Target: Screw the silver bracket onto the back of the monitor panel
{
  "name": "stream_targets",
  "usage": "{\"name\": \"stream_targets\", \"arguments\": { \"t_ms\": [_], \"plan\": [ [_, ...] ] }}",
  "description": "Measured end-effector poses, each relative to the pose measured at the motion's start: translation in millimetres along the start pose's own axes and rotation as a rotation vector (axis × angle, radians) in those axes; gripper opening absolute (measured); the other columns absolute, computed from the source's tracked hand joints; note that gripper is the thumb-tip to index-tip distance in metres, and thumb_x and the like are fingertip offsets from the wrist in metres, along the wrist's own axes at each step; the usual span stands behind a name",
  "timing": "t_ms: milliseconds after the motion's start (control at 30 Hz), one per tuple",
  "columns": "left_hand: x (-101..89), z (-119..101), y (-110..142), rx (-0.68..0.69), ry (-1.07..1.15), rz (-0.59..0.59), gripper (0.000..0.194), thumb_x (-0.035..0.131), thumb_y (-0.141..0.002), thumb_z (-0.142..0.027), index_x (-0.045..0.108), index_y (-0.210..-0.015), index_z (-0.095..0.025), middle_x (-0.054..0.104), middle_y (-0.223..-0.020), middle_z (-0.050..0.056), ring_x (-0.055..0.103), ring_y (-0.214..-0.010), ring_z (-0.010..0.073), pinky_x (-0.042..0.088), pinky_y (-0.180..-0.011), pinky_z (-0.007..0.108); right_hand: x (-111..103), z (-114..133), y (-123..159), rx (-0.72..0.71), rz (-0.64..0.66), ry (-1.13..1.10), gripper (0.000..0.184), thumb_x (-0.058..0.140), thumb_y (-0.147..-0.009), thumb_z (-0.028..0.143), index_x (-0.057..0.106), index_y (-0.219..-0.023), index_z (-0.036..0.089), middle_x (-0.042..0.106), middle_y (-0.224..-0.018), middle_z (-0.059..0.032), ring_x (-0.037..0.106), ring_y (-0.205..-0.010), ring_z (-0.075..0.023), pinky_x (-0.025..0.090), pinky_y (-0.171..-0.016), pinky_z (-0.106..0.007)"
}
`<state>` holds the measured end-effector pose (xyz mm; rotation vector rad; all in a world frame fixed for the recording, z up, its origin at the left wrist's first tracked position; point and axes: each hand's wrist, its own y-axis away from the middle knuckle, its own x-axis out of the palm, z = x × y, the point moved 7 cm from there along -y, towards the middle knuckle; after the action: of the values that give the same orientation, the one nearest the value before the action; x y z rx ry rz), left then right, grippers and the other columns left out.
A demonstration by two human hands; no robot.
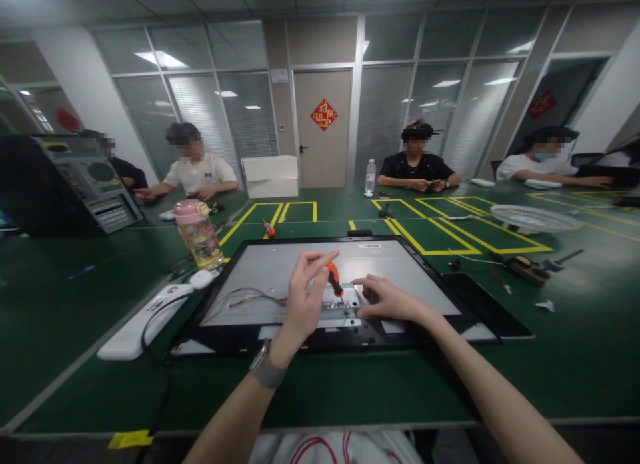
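A flat monitor panel [280, 264] lies face down on the green table, its grey metal back up, with thin wires [240, 296] running across its left part. My left hand [304, 296] is closed in a pinch on the top of a small orange-handled screwdriver [335, 279], which stands tilted with its tip on a narrow circuit strip [336, 306] near the panel's front edge. My right hand [387, 299] rests on the panel beside that strip, fingers bent and pressing down next to the screwdriver tip. A watch sits on my left wrist.
A white plastic cover [143, 321] and a pink-lidded bottle [199, 234] lie left of the panel. An open computer case [75, 181] stands far left. A white fan grille [533, 217], a tool [525, 267], a white box [270, 176] and a water bottle [369, 177] lie farther off. Several people sit around the table.
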<state>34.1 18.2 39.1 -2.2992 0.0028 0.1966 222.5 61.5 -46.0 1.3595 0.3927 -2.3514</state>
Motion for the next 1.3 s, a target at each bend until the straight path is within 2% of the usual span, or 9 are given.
{"name": "stream_targets", "arguments": {
  "t_ms": [67, 333, 533, 700, 867, 967, 1067, 1233, 1300],
  "plan": [
    [1.4, 0, -1, -0.007, 0.029, 0.029, 0.03, 0.047, -0.096, -0.028, 0.068, -0.117, -0.024, 0.062, -0.104, 0.006, 0.06, -0.097, 0.0173, 0.047, -0.087, 0.031, -1, 1, 0, 0.006, -0.001, 0.0, 0.065, 0.076, -0.074, 0.042, 0.055, -0.132, 0.021, 0.059, -0.095, -0.0058, 0.056, -0.091, -0.0252, 0.044, -0.083, -0.035],
    [1.1, 5, 0, -0.021, -0.033, -0.054, 0.02, 0.067, -0.083, -0.026, 0.072, -0.103, -0.026, 0.054, -0.086, 0.001, 0.055, -0.081, 0.0138, 0.047, -0.079, 0.027, -2, 1, 0, 0.011, -0.004, 0.013, 0.065, 0.077, -0.073, 0.041, 0.056, -0.131, 0.022, 0.06, -0.095, -0.0055, 0.057, -0.09, -0.025, 0.044, -0.084, -0.036],
    [8.6, 7, 1, -0.077, 0.081, 0.055, 0.032, 0.046, -0.095, -0.022, 0.062, -0.123, -0.024, 0.061, -0.102, 0.005, 0.058, -0.093, 0.0157, 0.046, -0.087, 0.031, 1, -1, -2, -0.017, 0.001, -0.006, 0.066, 0.077, -0.074, 0.043, 0.056, -0.131, 0.02, 0.059, -0.091, -0.0047, 0.056, -0.086, -0.0234, 0.044, -0.079, -0.034],
    [3.6, 12, -1, -0.08, 0.038, -0.019, 0.023, 0.063, -0.085, -0.026, 0.071, -0.107, -0.024, 0.056, -0.091, 0.003, 0.056, -0.083, 0.0146, 0.048, -0.08, 0.028, 1, -2, -2, -0.011, -0.003, -0.009, 0.066, 0.077, -0.073, 0.043, 0.056, -0.132, 0.019, 0.059, -0.093, -0.0056, 0.056, -0.088, -0.0244, 0.044, -0.081, -0.035],
    [6.4, 12, -2, -0.143, 0.152, 0.024, 0.031, 0.048, -0.093, -0.026, 0.066, -0.119, -0.022, 0.062, -0.101, 0.006, 0.061, -0.094, 0.0164, 0.051, -0.083, 0.029, 2, -3, -2, -0.019, -0.006, -0.021, 0.066, 0.076, -0.074, 0.044, 0.056, -0.132, 0.021, 0.059, -0.091, -0.0044, 0.056, -0.087, -0.0238, 0.044, -0.08, -0.034],
    [6.9, 12, -1, -0.15, 0.173, 0.014, 0.03, 0.059, -0.087, -0.03, 0.068, -0.115, -0.024, 0.057, -0.107, 0.006, 0.06, -0.092, 0.0152, 0.053, -0.078, 0.027, 1, -3, -2, -0.012, -0.006, -0.013, 0.067, 0.077, -0.073, 0.045, 0.056, -0.132, 0.02, 0.059, -0.092, -0.0051, 0.056, -0.088, -0.0246, 0.044, -0.081, -0.035],
    [4.4, 13, 0, -0.141, 0.136, -0.035, 0.027, 0.068, -0.08, -0.029, 0.072, -0.107, -0.025, 0.052, -0.099, 0.004, 0.059, -0.085, 0.0129, 0.054, -0.072, 0.023, 1, -1, -1, -0.004, 0.0, -0.012, 0.066, 0.077, -0.073, 0.044, 0.056, -0.132, 0.021, 0.059, -0.094, -0.0056, 0.056, -0.09, -0.0251, 0.044, -0.082, -0.036],
    [4.8, 14, 0, -0.166, 0.169, 0.003, 0.033, 0.047, -0.093, -0.023, 0.064, -0.121, -0.024, 0.062, -0.103, 0.006, 0.064, -0.094, 0.0146, 0.053, -0.085, 0.028, -1, 0, 0, 0.007, 0.002, -0.021, 0.067, 0.076, -0.074, 0.045, 0.055, -0.132, 0.02, 0.059, -0.094, -0.0062, 0.056, -0.091, -0.026, 0.044, -0.083, -0.036],
    [5.6, 14, 1, -0.165, 0.157, 0.021, 0.033, 0.05, -0.092, -0.025, 0.063, -0.122, -0.023, 0.064, -0.107, 0.007, 0.064, -0.098, 0.0164, 0.053, -0.087, 0.03, -1, 0, 0, 0.006, 0.005, -0.014, 0.067, 0.076, -0.074, 0.045, 0.055, -0.132, 0.019, 0.059, -0.094, -0.0063, 0.057, -0.09, -0.026, 0.044, -0.082, -0.036]
  ]
}}
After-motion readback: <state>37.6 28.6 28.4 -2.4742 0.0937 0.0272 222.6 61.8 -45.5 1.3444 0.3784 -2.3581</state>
